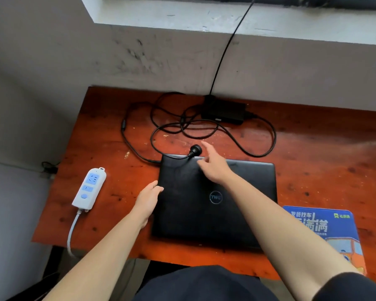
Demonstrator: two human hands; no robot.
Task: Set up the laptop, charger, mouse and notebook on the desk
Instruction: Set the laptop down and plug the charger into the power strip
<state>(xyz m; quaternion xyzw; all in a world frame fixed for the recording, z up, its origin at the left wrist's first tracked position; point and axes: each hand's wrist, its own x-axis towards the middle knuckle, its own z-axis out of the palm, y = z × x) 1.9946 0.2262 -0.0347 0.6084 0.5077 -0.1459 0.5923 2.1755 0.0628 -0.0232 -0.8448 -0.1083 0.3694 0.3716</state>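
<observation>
The laptop [215, 200] lies mid-desk [109, 135]; the charger [224, 110] behind it, the power strip [89, 187] to its left, the mouse pad [326, 233] to its right.

The left hand [149, 199] touches the closed laptop [204, 216] at its edge; the right hand [215, 168] hovers beside the charger plug [196, 150]

wall [161, 57]: grey, pretty scuffed up with dark marks
ledge [204, 16]: pale sill up top
counter [313, 148]: reddish-orange wood, right against the wall
</observation>
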